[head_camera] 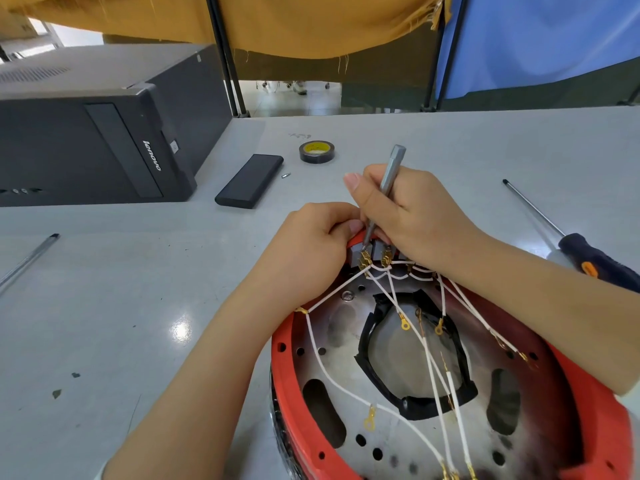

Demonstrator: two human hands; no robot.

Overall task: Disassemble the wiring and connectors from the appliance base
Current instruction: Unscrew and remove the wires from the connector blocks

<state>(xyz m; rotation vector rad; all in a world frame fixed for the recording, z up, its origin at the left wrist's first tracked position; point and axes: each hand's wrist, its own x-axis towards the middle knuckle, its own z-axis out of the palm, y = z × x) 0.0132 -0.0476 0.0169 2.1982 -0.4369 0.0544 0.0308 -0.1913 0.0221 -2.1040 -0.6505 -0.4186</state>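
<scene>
The round appliance base [287, 368], red-rimmed with a metal plate inside, sits at the table's near edge. Several white wires [313, 341] with brass ring terminals fan across it from brass connectors [365, 260] on grey blocks at its far rim. My left hand [311, 251] grips that far rim beside the connectors, fingers curled. My right hand [408, 216] holds a slim grey screwdriver [389, 178] like a pen, its tip down at the leftmost brass connector.
A black Lenovo computer case [104, 133] lies at the back left. Beside it are a black flat case [249, 181], a small bit [285, 175] and a tape roll [316, 151]. A long screwdriver [568, 237] lies right, another tool [27, 261] left.
</scene>
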